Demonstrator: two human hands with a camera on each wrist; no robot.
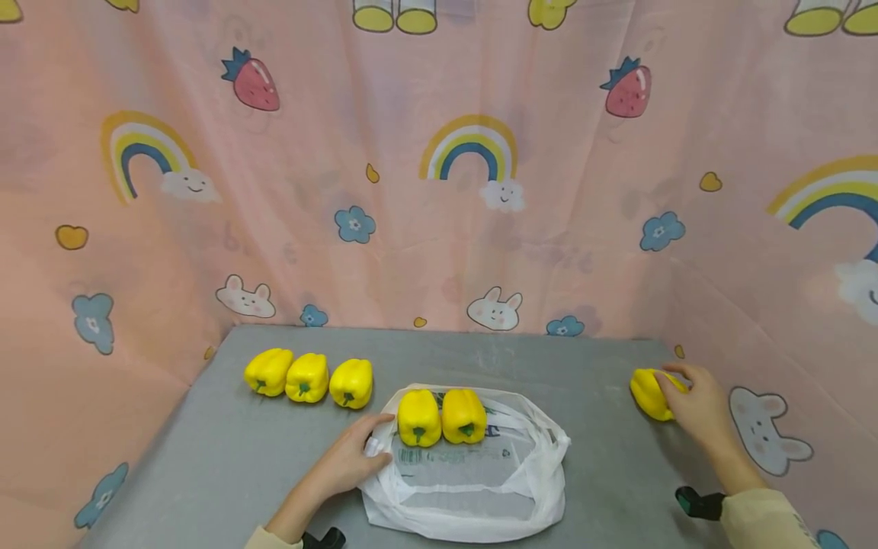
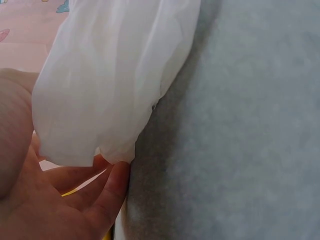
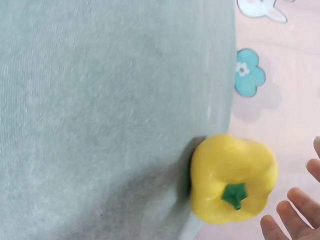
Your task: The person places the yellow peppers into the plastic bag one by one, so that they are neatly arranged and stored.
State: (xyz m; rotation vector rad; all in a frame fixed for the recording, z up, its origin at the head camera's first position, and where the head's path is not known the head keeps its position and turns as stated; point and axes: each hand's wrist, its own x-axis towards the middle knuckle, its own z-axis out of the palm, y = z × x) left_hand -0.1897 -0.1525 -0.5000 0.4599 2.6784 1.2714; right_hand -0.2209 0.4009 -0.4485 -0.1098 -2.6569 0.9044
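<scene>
A white plastic bag (image 1: 466, 518) lies on the table with its mouth spread wide. Two yellow bell peppers (image 1: 419, 418) sit side by side within its rim, at the far side. At the bag's left edge, my left hand (image 1: 350, 457) holds the plastic between thumb and fingers; the left wrist view shows the film (image 2: 110, 90) draped over that hand (image 2: 65, 205). Far to the right, my right hand (image 1: 700, 404) is at a single yellow bell pepper (image 1: 650, 395). The right wrist view has its fingers (image 3: 295, 215) spread beside this pepper (image 3: 232, 175), stem showing.
Three more yellow bell peppers (image 1: 308, 378) stand in a row at the back left of the grey table (image 1: 590, 374). A pink patterned curtain (image 1: 453, 252) encloses the back and both sides. Dark wrist devices (image 1: 698, 503) sit below the hands.
</scene>
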